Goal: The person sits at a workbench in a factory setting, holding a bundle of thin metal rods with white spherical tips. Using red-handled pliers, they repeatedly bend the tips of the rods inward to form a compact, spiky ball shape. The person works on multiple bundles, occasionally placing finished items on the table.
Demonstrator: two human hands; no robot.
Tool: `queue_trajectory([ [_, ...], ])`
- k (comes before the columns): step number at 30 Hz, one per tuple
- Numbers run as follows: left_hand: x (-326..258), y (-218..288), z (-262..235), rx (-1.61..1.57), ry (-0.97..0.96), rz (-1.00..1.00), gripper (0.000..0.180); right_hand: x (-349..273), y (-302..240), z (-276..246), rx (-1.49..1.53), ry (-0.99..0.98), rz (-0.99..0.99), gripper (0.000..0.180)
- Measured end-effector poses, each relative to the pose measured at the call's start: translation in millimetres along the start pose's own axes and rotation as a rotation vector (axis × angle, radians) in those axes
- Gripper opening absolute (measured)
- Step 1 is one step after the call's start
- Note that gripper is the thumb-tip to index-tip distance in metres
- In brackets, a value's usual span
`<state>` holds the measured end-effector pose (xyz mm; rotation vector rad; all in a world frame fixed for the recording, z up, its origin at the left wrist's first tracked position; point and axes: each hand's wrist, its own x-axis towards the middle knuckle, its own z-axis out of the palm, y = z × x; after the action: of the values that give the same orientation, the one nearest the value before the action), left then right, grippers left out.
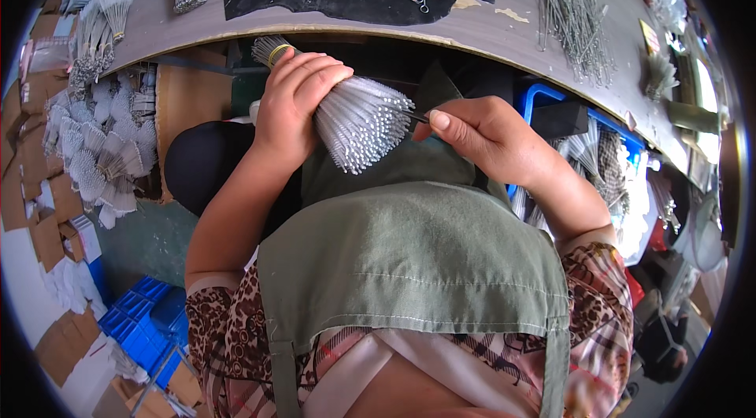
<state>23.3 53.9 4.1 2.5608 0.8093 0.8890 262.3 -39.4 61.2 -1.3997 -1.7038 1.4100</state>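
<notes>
Shirt (346,343); brush bundle (362,122) inside curled left fingers (319,85); dark rod (416,116) pinched between right fingers (465,109).

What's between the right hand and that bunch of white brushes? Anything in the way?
Nothing visible blocks that short gap; only the thin dark piece pinched in the right hand reaches across toward the bunch of white brushes. The left hand holds the bunch.

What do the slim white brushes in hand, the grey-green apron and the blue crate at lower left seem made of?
Slim white brushes: probably nylon bristles on metal wire, from the fuzzy tufts and thin greyish stems. Grey-green apron: matte fabric, possibly cotton, given its folds and stitching. Blue crate: likely moulded plastic, with slightly glossy walls.
</notes>
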Motion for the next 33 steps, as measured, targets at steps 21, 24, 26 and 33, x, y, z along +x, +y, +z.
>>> queue_trajectory([
  [21,-1,0,0,-0.039,-0.057,-0.059,0.039,4,-4,-2,0.025,0.014,0.078,0.046],
  [24,-2,-1,-1,-0.032,-0.063,-0.056,0.039,5,-6,-1,0.013,0.028,0.09,0.044],
  [26,-2,-2,0,-0.028,-0.065,-0.054,0.039,6,-8,-2,-0.004,0.032,0.092,0.044],
  [33,-1,-2,-1,-0.057,-0.071,-0.075,0.039,10,-2,0,-0.022,0.064,0.026,0.042],
])
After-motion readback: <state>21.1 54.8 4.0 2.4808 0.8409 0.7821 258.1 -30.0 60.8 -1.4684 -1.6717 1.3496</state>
